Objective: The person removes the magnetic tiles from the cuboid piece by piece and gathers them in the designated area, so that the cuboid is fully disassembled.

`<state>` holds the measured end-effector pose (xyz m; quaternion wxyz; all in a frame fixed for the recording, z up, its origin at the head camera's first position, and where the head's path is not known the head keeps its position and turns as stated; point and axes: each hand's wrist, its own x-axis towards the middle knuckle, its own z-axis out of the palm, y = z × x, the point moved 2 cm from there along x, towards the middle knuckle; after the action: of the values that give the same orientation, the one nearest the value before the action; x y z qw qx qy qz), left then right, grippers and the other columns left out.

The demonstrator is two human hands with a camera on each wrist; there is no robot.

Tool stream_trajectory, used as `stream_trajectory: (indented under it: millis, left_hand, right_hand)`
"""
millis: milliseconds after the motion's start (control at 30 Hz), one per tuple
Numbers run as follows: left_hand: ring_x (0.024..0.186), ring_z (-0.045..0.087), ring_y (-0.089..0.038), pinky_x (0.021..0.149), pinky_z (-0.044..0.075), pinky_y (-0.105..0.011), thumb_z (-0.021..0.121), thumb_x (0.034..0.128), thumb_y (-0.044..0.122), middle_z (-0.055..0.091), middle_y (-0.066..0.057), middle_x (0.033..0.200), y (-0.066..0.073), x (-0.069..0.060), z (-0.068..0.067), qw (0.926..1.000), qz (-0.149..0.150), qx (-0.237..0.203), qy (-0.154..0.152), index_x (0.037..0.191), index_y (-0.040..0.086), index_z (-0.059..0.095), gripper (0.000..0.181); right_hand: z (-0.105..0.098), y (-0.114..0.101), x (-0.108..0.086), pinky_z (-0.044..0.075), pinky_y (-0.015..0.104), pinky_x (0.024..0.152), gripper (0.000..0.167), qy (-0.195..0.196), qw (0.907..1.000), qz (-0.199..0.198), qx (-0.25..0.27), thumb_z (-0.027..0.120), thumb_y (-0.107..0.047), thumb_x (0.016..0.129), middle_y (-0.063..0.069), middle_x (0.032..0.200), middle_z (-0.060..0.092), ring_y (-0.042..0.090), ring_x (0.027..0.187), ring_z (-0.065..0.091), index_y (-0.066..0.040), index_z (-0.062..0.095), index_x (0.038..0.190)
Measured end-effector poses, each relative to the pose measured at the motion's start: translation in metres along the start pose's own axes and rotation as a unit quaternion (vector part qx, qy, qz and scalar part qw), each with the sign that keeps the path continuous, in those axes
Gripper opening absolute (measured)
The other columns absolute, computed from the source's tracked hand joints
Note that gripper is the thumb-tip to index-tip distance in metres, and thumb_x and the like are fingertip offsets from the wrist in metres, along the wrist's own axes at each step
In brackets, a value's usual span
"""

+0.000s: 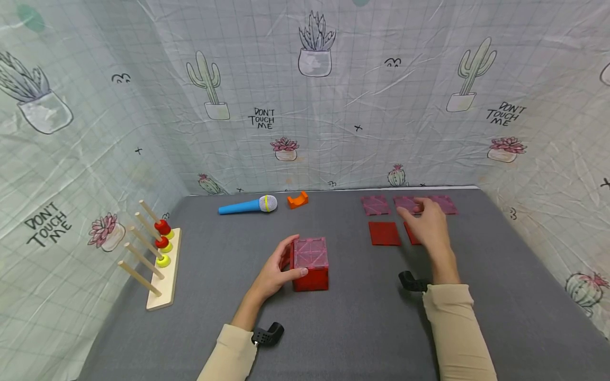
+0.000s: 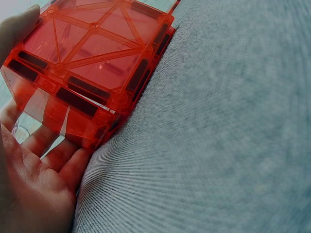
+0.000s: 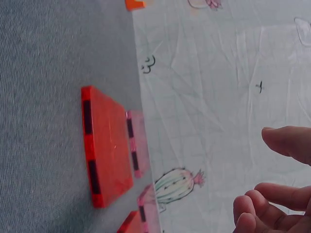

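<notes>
A box built of translucent red magnetic tiles (image 1: 311,279) stands on the grey table, with a pinkish tile (image 1: 311,253) across its top. My left hand (image 1: 278,270) grips the box from its left side, thumb at the front and fingers behind; the left wrist view shows the fingers (image 2: 63,155) along one wall. Over the loose tiles on the right hovers my right hand (image 1: 431,225), thumb and fingers apart with nothing between them. Beneath it lies a red tile (image 1: 412,234), partly hidden. Another red tile (image 1: 384,233) is to its left.
Behind the red tiles lie pinkish tiles (image 1: 375,205) in a row by the back edge. A blue toy microphone (image 1: 245,205) and an orange curved piece (image 1: 297,200) are at the back. A wooden peg board (image 1: 167,280) with red and yellow beads stands at left.
</notes>
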<state>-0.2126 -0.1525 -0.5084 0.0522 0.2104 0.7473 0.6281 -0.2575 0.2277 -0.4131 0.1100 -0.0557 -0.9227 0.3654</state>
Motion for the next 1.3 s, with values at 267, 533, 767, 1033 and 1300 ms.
stream_trajectory:
  millis: [267, 533, 767, 1033, 1300]
  left_hand:
    - [0.128, 0.054, -0.03, 0.108, 0.041, -0.053, 0.074, 0.0856, 0.026, 0.053, -0.01, 0.143, 0.001, 0.0, 0.0, 1.0, 0.002, 0.001, 0.0, 0.155, 0.016, 0.032, 0.082]
    - [0.128, 0.053, -0.03, 0.108, 0.04, -0.054, 0.074, 0.0852, 0.026, 0.053, -0.011, 0.143, 0.001, 0.0, 0.0, 1.0, 0.005, -0.001, 0.0, 0.155, 0.017, 0.033, 0.081]
    - [0.127, 0.054, -0.03, 0.108, 0.041, -0.053, 0.074, 0.0854, 0.026, 0.053, -0.01, 0.142, 0.002, 0.0, 0.001, 1.0, 0.002, 0.001, 0.001, 0.155, 0.019, 0.033, 0.081]
    - [0.128, 0.053, -0.03, 0.108, 0.041, -0.053, 0.073, 0.0858, 0.026, 0.052, -0.01, 0.144, 0.002, 0.0, 0.0, 1.0, 0.004, 0.003, 0.0, 0.155, 0.018, 0.032, 0.081]
    - [0.129, 0.053, -0.03, 0.109, 0.04, -0.055, 0.074, 0.0849, 0.026, 0.052, -0.01, 0.143, 0.002, 0.0, 0.0, 1.0, 0.003, 0.002, 0.0, 0.155, 0.016, 0.032, 0.083]
  right_hand:
    - [0.004, -0.013, -0.004, 0.045, 0.055, 0.092, 0.07, -0.004, 0.9996, -0.025, 0.01, 0.06, -0.046, 0.097, 0.025, 0.123, 0.055, 0.038, 0.109, 0.053, 0.004, 0.046, 0.144]
    - [0.01, -0.021, -0.007, 0.047, 0.056, 0.091, 0.067, -0.01, 0.9984, -0.052, 0.018, 0.06, -0.043, 0.098, 0.026, 0.121, 0.056, 0.04, 0.11, 0.056, 0.007, 0.047, 0.141]
    - [0.015, -0.024, -0.006, 0.046, 0.052, 0.088, 0.062, -0.016, 0.9976, -0.064, 0.018, 0.061, -0.04, 0.098, 0.024, 0.119, 0.057, 0.036, 0.103, 0.055, 0.005, 0.05, 0.14]
    - [0.021, -0.026, -0.006, 0.046, 0.05, 0.083, 0.058, -0.02, 0.9963, -0.082, 0.013, 0.061, -0.036, 0.099, 0.025, 0.116, 0.06, 0.035, 0.097, 0.055, 0.005, 0.051, 0.138]
    - [0.022, -0.026, -0.007, 0.048, 0.051, 0.083, 0.059, -0.035, 0.996, -0.081, 0.011, 0.059, -0.038, 0.1, 0.025, 0.116, 0.062, 0.037, 0.1, 0.059, 0.004, 0.051, 0.139]
